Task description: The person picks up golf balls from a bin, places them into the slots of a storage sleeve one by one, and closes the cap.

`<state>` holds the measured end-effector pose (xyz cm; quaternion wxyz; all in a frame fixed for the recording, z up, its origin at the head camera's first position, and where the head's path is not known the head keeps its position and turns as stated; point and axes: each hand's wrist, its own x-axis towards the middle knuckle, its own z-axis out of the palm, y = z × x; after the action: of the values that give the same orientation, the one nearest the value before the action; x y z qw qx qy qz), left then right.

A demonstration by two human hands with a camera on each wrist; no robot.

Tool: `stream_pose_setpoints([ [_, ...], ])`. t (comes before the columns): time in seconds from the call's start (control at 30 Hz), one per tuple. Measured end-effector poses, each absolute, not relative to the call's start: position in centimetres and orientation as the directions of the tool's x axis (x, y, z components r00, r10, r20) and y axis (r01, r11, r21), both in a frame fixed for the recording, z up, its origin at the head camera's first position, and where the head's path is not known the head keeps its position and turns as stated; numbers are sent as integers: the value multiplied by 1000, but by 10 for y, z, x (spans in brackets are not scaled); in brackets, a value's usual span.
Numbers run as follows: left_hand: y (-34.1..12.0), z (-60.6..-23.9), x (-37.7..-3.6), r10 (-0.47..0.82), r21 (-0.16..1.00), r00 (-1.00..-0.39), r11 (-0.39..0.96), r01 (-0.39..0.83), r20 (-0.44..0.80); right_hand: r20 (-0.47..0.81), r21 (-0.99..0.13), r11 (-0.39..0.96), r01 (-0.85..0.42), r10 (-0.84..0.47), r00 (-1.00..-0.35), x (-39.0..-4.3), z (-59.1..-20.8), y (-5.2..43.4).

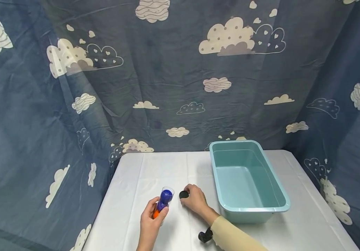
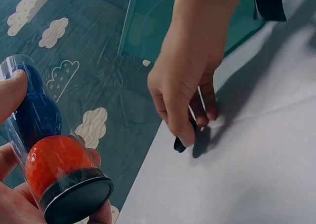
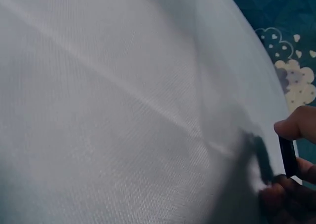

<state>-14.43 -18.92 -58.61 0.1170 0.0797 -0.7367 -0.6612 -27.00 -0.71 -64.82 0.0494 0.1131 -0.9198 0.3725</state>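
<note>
A clear tube (image 1: pixel 171 191) leans in my left hand (image 1: pixel 150 218), whose fingers and thumb grip its lower part. Inside sit dark blue balls (image 2: pixel 37 113) and, below them, an orange ball (image 2: pixel 57 157). A black cap (image 2: pixel 76 198) covers the tube's bottom end, while its upper end appears uncovered. To the right of the tube, my right hand (image 1: pixel 195 200) pinches a round black lid (image 1: pixel 184 195) by its edge, just over the white table. Seen edge-on in the right wrist view, the black lid (image 3: pixel 287 157) lies between thumb and fingers.
On the right side of the table stands a teal plastic bin (image 1: pixel 220 184), close to my right forearm. White cloth (image 1: pixel 129 195) covers the table. Dark cloud-print curtains (image 1: pixel 173 62) surround it at the back and sides. My right wrist wears a black device (image 1: pixel 205 235).
</note>
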Motion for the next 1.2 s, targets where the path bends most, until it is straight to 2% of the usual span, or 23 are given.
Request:
stream_pose_setpoints([
  [0.17,-187,-586,-143,-262,993,-962,110,51,78,153,-770,580,-267,-239,-959,-260,-638,-5],
  [0.43,-184,-585,-140,-267,993,-962,115,30,60,117,-905,367,-218,-277,-954,-246,-616,-3],
  [0.6,-184,-586,-138,-279,993,-958,109,41,70,99,-944,270,-189,-316,-943,-231,-593,-7],
  [0.87,-182,-584,-137,-237,999,-971,20,37,41,94,-991,55,-125,-391,-916,-216,-558,-3],
  [1.2,-179,-582,-135,-216,1000,-976,11,26,28,117,-992,-101,-81,-436,-892,-207,-547,9],
])
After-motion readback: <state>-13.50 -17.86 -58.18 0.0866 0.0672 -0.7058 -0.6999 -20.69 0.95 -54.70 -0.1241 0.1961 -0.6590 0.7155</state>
